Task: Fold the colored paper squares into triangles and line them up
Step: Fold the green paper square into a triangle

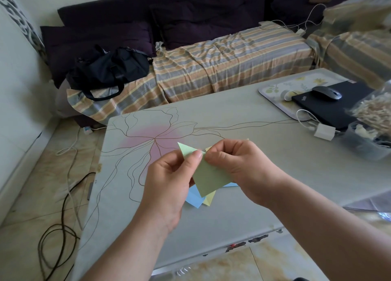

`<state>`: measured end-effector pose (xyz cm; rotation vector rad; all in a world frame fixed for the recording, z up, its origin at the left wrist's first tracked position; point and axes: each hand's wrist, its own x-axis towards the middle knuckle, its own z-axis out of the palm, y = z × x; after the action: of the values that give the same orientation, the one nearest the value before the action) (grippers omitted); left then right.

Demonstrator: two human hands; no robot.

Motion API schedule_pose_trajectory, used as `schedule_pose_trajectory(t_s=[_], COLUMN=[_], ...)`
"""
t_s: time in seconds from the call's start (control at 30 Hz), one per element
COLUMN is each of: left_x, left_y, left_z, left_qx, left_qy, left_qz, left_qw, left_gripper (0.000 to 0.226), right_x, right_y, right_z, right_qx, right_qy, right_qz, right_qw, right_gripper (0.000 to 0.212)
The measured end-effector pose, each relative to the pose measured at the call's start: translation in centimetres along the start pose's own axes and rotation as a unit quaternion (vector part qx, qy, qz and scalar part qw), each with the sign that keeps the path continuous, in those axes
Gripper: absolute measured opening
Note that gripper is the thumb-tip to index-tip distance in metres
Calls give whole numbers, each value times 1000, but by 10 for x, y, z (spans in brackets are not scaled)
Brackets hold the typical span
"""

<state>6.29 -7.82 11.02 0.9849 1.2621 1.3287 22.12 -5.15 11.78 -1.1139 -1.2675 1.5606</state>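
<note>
Grey flower-print table [264, 164] with a striped sofa behind it. Both hands, left hand [169, 181] and right hand [237, 166], pinch the green paper [208, 178] together at its top corner, lifted over the blue paper [193, 200] and yellow paper [209, 200] near the table's front edge, its long axis running down toward that edge.

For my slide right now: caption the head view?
Both hands, left hand and right hand, fold green paper above the table.

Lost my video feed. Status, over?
Both hands pinch green paper, mid-fold above table. Blue, yellow sheets beneath. Nothing obstructing.

The hands [203, 170] hide most of the blue paper [193, 198].
</note>
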Motion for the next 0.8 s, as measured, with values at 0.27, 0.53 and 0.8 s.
schedule_pose_trajectory(t_s=[0.27,0.53,0.8], left_x=[7,8,11], left_y=[1,0,4], left_z=[-9,-13,-18], left_qx=[-53,-31,-19], left_qy=[41,21,62], left_qz=[32,11,-19], left_qw=[997,999,998], left_gripper=[48,31,18], right_x=[2,4,2], right_y=[-2,2,1], right_z=[-2,-7,-13], right_qx=[-24,-38,-30], right_qy=[-1,5,-34], right_qz=[3,27,-43], right_qw=[1000,999,998], right_gripper=[16,27,29])
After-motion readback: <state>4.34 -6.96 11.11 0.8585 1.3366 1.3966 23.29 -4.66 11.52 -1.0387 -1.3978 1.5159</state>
